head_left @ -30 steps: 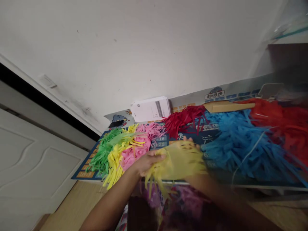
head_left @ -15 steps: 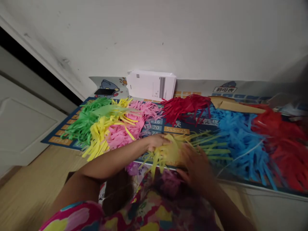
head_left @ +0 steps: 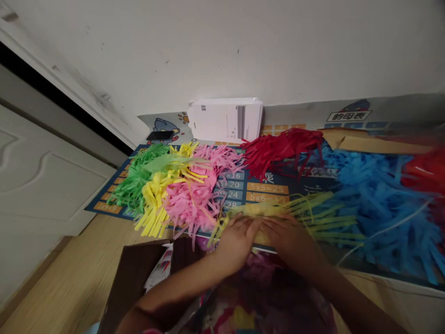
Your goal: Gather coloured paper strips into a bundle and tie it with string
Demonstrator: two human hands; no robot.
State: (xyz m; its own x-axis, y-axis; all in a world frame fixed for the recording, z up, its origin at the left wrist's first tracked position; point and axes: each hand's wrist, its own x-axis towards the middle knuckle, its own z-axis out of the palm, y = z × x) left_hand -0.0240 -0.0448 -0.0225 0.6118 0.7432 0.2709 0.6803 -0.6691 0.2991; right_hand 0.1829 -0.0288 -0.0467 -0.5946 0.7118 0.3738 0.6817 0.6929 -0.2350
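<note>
A sheet of yellow fringed tissue paper (head_left: 266,208) lies at the table's near edge, its loose strips (head_left: 327,220) fanning out to the right. My left hand (head_left: 238,241) is closed over the paper's near middle part, fingers bent down onto it. Right beside it, with the fingertips almost meeting, my right hand (head_left: 290,239) also bends over the same paper. What lies under both palms is hidden. Just left of my hands is a pink fringed bundle (head_left: 189,204), next to a yellow bundle (head_left: 156,199) and a green bundle (head_left: 134,176).
Behind my hands lies a red fringed bundle (head_left: 285,146). Blue fringed paper (head_left: 378,199) and more red paper (head_left: 426,171) fill the right side, near a brown paper piece (head_left: 375,143). A white box (head_left: 225,119) leans on the wall. An open carton (head_left: 135,273) stands below the table.
My right hand has come down beside the left onto the yellow paper, and both now press close together at the near edge. The view has shifted slightly, moving the table's contents within it.
</note>
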